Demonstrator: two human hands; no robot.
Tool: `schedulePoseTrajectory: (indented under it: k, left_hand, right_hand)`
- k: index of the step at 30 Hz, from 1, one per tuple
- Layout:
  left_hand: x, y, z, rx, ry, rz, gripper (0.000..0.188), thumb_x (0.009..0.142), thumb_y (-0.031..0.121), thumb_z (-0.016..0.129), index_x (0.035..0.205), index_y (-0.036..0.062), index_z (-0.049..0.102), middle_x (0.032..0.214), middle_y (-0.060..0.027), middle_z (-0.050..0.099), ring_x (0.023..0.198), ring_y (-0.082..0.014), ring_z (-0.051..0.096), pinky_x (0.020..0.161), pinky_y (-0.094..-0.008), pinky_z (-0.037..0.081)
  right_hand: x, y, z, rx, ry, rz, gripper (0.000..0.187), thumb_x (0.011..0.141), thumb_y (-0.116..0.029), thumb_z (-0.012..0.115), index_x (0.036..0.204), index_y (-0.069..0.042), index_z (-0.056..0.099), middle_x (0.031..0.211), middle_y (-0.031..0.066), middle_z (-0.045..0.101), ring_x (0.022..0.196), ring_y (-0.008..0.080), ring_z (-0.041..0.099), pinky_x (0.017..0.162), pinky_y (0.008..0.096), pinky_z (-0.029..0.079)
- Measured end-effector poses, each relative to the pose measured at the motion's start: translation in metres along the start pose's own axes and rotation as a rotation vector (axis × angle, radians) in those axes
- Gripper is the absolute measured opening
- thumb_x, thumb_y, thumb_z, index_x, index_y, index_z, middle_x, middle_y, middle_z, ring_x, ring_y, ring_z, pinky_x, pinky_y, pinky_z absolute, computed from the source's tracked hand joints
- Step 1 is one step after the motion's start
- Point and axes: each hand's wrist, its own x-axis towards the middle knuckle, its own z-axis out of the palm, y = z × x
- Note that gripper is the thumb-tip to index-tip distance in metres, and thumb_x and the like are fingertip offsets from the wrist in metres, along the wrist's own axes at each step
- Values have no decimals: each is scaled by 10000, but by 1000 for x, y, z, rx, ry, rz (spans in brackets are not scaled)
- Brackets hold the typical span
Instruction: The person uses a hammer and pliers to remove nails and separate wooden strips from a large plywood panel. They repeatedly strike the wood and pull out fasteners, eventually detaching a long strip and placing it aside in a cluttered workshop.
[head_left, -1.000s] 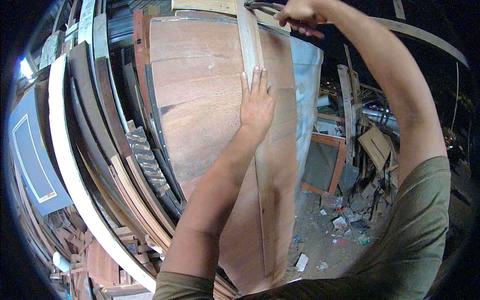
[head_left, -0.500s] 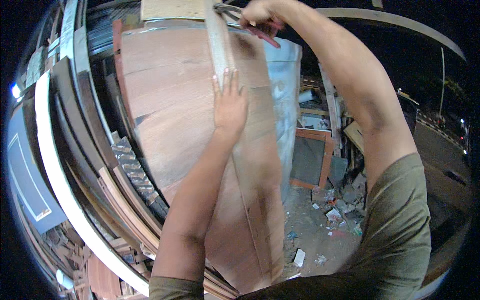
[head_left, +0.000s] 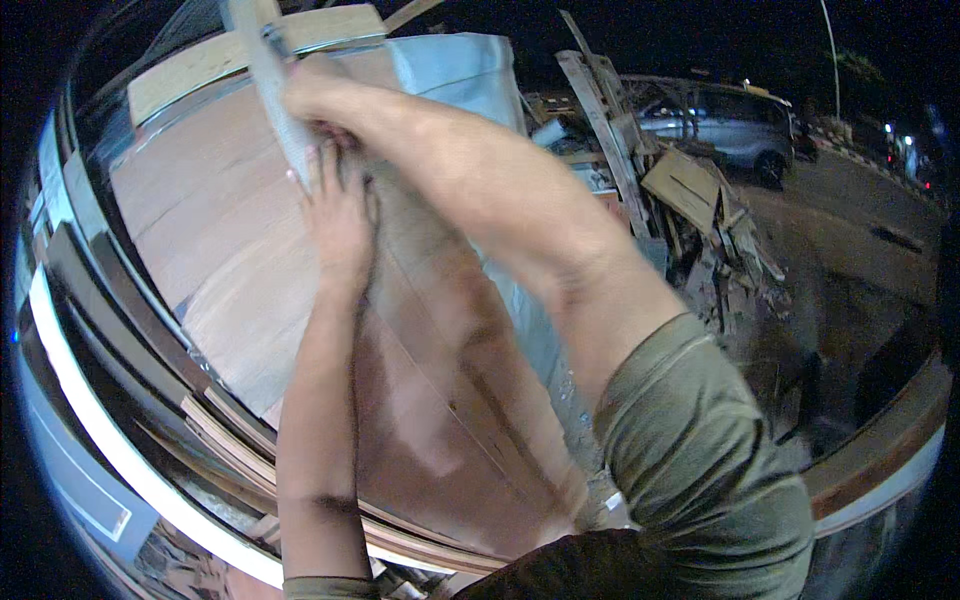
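My left hand [head_left: 340, 225] lies with its fingers spread over the lower end of a narrow pale wood strip [head_left: 266, 85]. That strip runs up a large brown wooden panel [head_left: 215, 235], which stands before me. Just above the left hand, my right hand [head_left: 318, 100] is closed on a pair of pliers [head_left: 274, 40]. The dark metal jaws touch or nearly touch the strip; the red handles, seen half a second ago, are mostly hidden behind the hand and forearm.
Leaning boards and a white bar [head_left: 95, 400] line the left, beside a grey-blue panel [head_left: 65, 470]. Blue sheeting [head_left: 455, 70] covers the panel's right edge. Scrap wood [head_left: 690, 190] is piled on the right; beyond, a van [head_left: 720, 125] stands by the road.
The view has swung right, so the panel sits further left and the van shows. My right hand has come down the strip with the pliers, close to my left hand.
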Motion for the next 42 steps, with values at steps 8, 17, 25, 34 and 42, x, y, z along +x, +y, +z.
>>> schedulePoseTrajectory:
  k: [8,17,25,34,42]
  left_hand:
    - [-1,-1,1,14,101,59,277,879,189,617,1127,70,656,1532,-170,383,1468,-381,265,1195,-626,107]
    - [-6,-10,-1,-19,97,61,250,826,181,672,1049,70,651,1507,-184,400,1458,-378,285,1175,-662,134]
    - [5,16,-10,-129,163,41,252,801,133,682,1038,65,633,1505,-181,397,1448,-416,281,1177,-648,172]
    - [-2,2,-17,-87,160,2,258,796,116,713,1035,50,643,1457,-202,448,1438,-418,299,1178,-629,190]
    - [-22,-14,-51,-73,301,-18,396,760,141,756,1135,86,640,1465,-266,412,1401,-476,317,1174,-561,244]
  right_hand:
    - [-9,-7,-30,-124,-214,22,338,941,-159,415,977,53,676,956,228,708,794,284,727,654,444,585]
    - [-6,-5,-93,-314,-64,-220,412,939,-252,496,1247,-22,641,1245,249,638,1119,345,657,908,439,517]
    - [-24,24,-64,6,-83,20,344,958,-223,473,845,41,662,767,227,689,799,362,714,779,499,568]
    - [-162,128,-38,35,100,34,355,993,-315,517,978,33,584,864,277,639,859,477,607,762,510,474]
    - [-431,257,-32,365,-218,588,376,1029,-382,516,1025,-13,593,715,94,591,607,198,578,583,361,459]
